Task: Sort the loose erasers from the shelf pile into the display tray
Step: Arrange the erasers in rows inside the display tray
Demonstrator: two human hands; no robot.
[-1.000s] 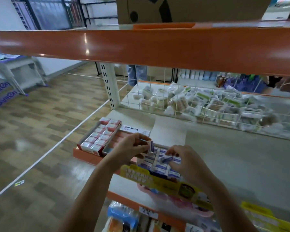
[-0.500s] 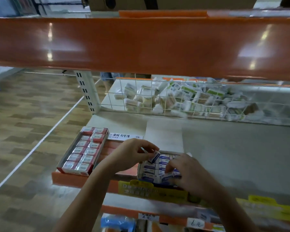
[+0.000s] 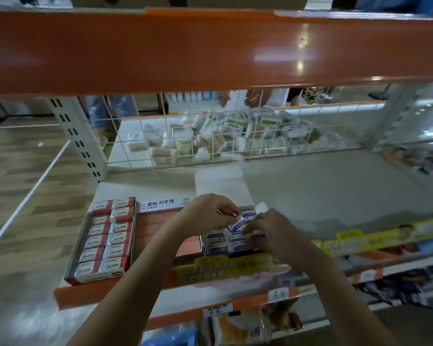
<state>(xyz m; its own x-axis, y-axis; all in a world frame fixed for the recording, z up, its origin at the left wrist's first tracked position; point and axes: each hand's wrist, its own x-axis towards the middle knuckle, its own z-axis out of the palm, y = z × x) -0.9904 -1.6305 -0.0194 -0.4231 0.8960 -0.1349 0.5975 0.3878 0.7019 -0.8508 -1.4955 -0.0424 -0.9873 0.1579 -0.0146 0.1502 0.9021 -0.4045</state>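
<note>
Left hand [image 3: 205, 213] and right hand [image 3: 268, 233] both seemingly pinching one blue-labelled eraser [image 3: 238, 224] above display tray [image 3: 216, 245].

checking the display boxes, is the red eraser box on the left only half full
No, the red eraser box is filled front to back with two full rows of erasers, while both hands work at the blue eraser box beside it.

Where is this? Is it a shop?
Probably yes, a shop that sells stationery. Orange-edged shelves carry yellow price strips, boxed erasers sit in a red display tray, and a wire basket behind holds piled small packets. The hands are arranging blue-labelled erasers.
</note>
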